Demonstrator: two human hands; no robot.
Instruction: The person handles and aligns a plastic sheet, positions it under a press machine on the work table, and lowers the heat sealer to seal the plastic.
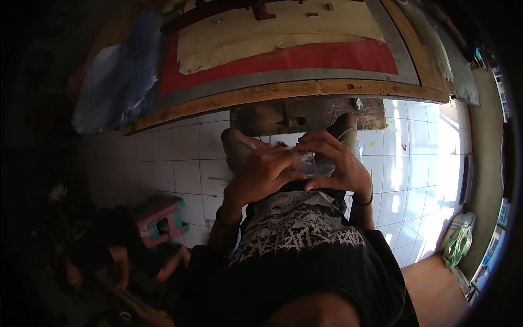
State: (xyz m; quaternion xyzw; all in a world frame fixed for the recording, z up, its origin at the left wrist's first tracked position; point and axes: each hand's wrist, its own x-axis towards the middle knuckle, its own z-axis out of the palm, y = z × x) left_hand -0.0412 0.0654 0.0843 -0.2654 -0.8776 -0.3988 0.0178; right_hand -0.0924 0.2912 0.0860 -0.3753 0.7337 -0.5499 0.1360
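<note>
Clear plastic (309,163): left hand (268,168) and right hand (336,164) hide part; I can't tell its shape.
Workbench (218,104): far side cut off above my view.
Co-worker (117,262): mostly lost to me in shadow.

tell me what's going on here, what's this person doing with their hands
A person holds their left hand and right hand close together over their lap, fingers bent, with clear plastic between them; the exact grip is too dark to tell. In front stands a wood-edged table bearing a red sheet with a beige sheet on top. At lower left, another person is in shadow near a pink and green stool.
</note>
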